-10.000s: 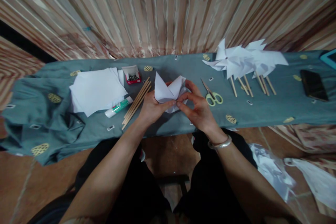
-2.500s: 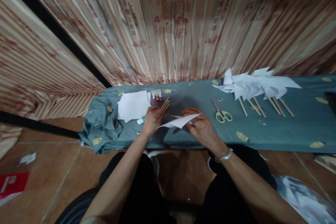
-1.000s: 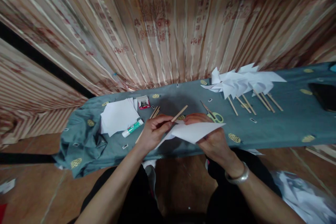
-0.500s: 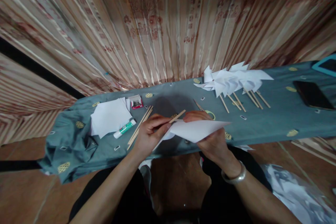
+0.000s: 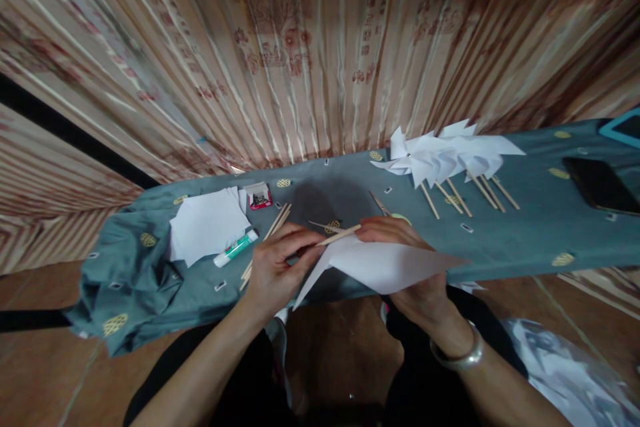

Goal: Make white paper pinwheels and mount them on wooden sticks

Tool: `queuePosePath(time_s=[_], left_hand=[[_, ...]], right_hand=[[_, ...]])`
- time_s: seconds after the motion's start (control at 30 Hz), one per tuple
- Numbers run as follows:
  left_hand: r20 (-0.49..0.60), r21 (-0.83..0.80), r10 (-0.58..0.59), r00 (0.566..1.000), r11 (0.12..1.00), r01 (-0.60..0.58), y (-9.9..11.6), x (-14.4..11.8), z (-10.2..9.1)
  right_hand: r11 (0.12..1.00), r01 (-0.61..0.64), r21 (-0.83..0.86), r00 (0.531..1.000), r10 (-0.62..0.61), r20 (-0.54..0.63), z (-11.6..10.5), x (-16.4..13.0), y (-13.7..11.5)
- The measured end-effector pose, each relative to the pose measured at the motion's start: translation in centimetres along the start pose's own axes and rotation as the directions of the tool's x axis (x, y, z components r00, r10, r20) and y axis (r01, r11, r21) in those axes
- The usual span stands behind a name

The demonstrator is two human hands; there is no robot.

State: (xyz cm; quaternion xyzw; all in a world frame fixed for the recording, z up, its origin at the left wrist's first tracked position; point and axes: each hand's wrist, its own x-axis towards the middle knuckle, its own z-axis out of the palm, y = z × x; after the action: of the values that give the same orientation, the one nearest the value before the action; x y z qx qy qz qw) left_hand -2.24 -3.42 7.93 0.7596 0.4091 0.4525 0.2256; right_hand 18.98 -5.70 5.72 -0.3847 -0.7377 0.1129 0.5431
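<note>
Stick (image 5: 341,235) pinched now by L hand (image 5: 280,265), tip close to folded paper (image 5: 385,260); paper gripped by R hand (image 5: 423,293), palm hidden behind it. Scissors (image 5: 382,207), just beyond paper, part covered. Blue-rimmed device (image 5: 623,131), far R of paper, cut off. Label on glue (image 5: 235,249), L of paper, can't be read.

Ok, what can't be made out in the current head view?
All in the head view:
Right hand: partly hidden by the white paper.
Held stick: one end hidden by the left hand.
Scissors: handles mostly hidden behind the right hand.
Blue-edged device: cut off by the right edge.
Green tube: print too small.
</note>
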Motion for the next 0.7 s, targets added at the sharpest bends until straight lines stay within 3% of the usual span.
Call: queuePosePath(time_s=[0.27, 0.7], left_hand=[[0.013, 0.021, -0.002, 1.000, 1.000, 0.002, 0.20, -0.22, 0.00], [0.009, 0.076, 0.100, 0.995, 0.992, -0.100, 0.43, -0.26, -0.18]], right_hand=[[1.000, 0.019, -0.016, 1.000, -0.019, 0.015, -0.08, 0.04, -0.21], [1.000, 0.011, 0.008, 0.999, -0.011, 0.031, 0.08, -0.18, 0.03]])
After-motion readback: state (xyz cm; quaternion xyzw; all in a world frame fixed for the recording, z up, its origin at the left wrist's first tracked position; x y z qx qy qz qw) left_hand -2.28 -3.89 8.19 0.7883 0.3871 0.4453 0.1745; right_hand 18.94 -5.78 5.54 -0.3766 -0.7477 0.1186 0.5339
